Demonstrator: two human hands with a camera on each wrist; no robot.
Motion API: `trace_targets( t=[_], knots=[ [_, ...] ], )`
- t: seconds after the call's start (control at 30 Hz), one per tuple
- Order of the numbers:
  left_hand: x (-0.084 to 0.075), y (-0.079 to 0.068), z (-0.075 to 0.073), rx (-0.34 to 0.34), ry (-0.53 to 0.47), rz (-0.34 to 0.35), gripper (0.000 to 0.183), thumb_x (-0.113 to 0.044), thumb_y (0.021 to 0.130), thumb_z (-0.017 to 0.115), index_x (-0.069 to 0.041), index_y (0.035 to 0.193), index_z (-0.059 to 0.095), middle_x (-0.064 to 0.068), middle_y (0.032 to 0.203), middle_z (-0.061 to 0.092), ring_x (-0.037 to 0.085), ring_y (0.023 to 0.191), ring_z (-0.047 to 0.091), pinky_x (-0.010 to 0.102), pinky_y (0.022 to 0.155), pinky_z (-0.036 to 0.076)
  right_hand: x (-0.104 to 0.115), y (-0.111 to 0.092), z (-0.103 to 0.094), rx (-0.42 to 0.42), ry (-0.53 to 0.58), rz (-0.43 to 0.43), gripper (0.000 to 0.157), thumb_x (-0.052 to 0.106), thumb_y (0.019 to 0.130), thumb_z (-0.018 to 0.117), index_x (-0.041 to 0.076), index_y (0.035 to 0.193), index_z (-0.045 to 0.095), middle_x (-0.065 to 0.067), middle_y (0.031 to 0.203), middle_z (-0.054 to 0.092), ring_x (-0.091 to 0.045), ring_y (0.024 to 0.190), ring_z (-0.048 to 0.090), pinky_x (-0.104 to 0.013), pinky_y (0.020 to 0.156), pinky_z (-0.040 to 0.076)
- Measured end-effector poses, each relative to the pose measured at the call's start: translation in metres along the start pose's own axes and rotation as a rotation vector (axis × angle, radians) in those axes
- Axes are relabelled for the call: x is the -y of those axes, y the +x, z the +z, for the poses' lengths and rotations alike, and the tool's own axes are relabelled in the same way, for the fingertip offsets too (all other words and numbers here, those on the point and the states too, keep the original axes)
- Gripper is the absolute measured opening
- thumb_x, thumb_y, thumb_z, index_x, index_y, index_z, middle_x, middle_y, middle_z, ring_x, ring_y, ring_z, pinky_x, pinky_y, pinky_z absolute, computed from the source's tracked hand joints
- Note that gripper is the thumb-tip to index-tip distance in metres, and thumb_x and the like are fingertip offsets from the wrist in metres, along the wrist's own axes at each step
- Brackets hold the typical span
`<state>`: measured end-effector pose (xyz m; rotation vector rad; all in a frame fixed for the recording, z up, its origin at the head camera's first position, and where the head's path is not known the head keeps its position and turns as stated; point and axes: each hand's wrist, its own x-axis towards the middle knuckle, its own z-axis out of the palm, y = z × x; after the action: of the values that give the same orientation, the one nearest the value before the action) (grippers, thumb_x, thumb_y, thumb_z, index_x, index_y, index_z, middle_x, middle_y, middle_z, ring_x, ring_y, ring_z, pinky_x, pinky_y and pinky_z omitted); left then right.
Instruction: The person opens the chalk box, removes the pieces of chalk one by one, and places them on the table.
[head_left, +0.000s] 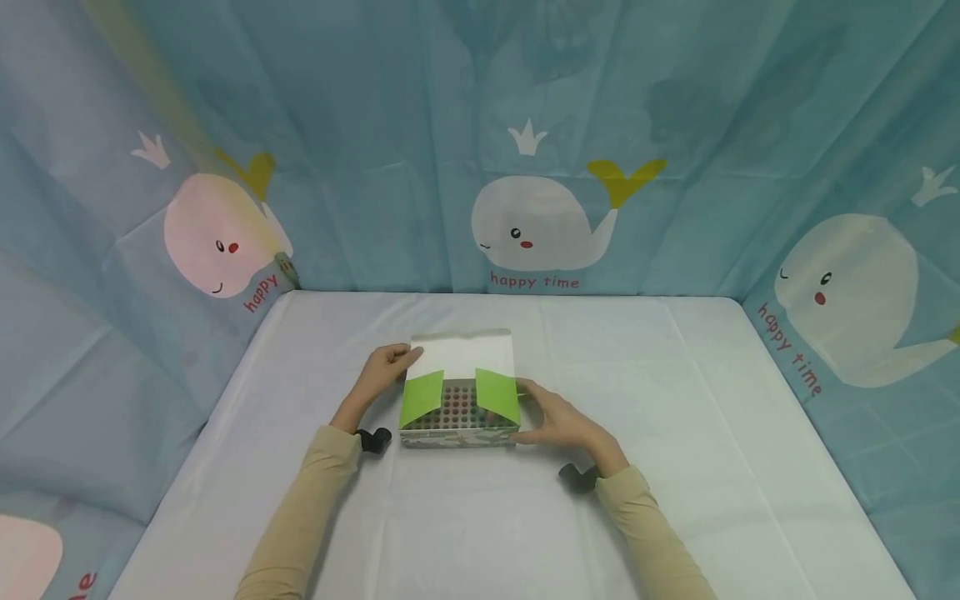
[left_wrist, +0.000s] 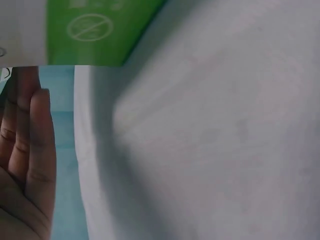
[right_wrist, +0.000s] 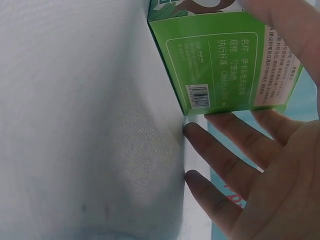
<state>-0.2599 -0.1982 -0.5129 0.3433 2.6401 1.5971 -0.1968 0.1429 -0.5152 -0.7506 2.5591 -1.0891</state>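
Observation:
A green and patterned cardboard chalk box [head_left: 459,437] sits on the table with its lid [head_left: 462,350] raised at the back. Its two green end flaps [head_left: 497,396] stand up and partly cover the chalk sticks [head_left: 455,407], whose round ends show in rows. My left hand [head_left: 386,367] holds the lid's left edge with its fingertips; in the left wrist view, its fingers [left_wrist: 41,145] run up behind the box and the thumb is out of sight. Around the box's right end, my right hand [head_left: 558,419] grips with the thumb at the front and fingertips at the back.
A white cloth covers the table [head_left: 675,375]. Blue curtains [head_left: 360,208] printed with whales hang along the back and both sides. Black wrist camera mounts [head_left: 577,478] stick out from both wrists, close above the cloth.

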Motion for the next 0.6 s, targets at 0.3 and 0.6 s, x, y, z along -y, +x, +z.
trace_targets(
  t=[0.3, 0.6],
  knots=[
    [0.0, -0.004, 0.004, -0.036, 0.055, -0.038, 0.038, -0.045, 0.092, 0.052, -0.01, 0.084, 0.063, 0.0, 0.053, 0.041, 0.016, 0.051, 0.038, 0.031, 0.053, 0.038, 0.002, -0.001, -0.002, 0.003, 0.011, 0.001, 0.096, 0.047, 0.069, 0.079, 0.022, 0.145, 0.027, 0.005, 0.141, 0.041, -0.018, 0.133, 0.035, -0.042, 0.112, 0.027],
    [-0.019, -0.019, 0.0, -0.163, 0.175, -0.038, 0.048, -0.047, 0.092, 0.051, -0.012, 0.126, 0.054, 0.011, 0.107, 0.062, 0.024, 0.085, 0.061, 0.038, 0.071, 0.052, 0.011, -0.005, -0.007, -0.079, -0.008, -0.067, 0.109, 0.054, 0.069, 0.075, 0.019, 0.15, 0.011, -0.005, 0.152, 0.02, -0.029, 0.136, 0.03, -0.051, 0.107, 0.032]
  ],
)
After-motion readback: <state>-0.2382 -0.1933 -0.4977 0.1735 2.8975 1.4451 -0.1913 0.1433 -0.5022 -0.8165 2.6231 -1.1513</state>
